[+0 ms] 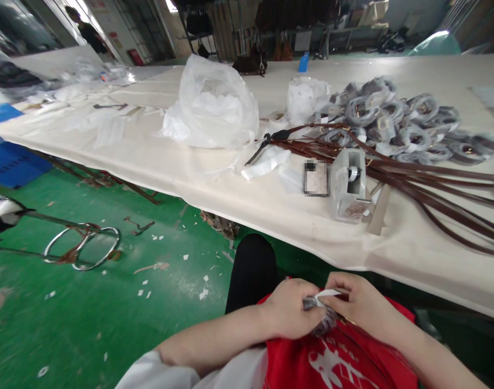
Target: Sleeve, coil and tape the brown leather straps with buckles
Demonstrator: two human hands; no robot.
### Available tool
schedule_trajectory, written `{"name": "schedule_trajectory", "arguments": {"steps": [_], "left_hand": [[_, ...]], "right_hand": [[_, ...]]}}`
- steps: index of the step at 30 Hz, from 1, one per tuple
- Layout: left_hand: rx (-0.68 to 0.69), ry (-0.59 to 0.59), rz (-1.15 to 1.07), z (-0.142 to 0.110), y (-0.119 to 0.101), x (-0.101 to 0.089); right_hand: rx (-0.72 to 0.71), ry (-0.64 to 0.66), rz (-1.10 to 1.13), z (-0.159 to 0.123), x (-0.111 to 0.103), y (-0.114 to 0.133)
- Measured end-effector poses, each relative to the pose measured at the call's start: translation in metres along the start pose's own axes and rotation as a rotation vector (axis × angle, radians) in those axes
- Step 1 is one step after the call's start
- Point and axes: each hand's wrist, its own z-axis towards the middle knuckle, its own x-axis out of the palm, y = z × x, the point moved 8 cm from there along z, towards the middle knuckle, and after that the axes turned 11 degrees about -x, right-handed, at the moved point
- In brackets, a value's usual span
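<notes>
In my lap, over a red apron, I hold a coiled strap bundled in thin wrapping. My left hand is closed around its left side. The fingers of my right hand pinch the upper right side, by a white strip lying across the bundle. A bit of brown strap and gold-coloured metal shows under the right fingers. Most of the coil is hidden by my hands.
On the table lie long brown straps, a tape dispenser, many wrapped coils and a large clear plastic bag. A stool stands at left on the green floor. Someone is far back.
</notes>
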Motion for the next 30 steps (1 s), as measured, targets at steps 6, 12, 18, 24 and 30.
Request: {"name": "schedule_trajectory", "arguments": {"steps": [6,12,18,24,30], "left_hand": [[-0.23,0.072,-0.338,0.014,0.036,0.005],[-0.348,0.076,-0.582,0.013,0.055,0.01],[-0.359,0.058,-0.584,0.008,0.058,0.013],[-0.371,-0.013,-0.543,0.004,0.066,0.009],[-0.363,0.022,-0.44,0.018,0.084,0.013]], "right_hand": [[-0.248,0.085,-0.227,-0.013,0.014,0.026],[-0.416,-0.004,-0.608,-0.023,0.033,0.024],[-0.407,-0.054,-0.573,-0.021,0.037,0.021],[-0.411,-0.28,-0.456,-0.025,-0.002,0.023],[-0.213,-0.802,-0.465,-0.009,-0.13,0.008]]}}
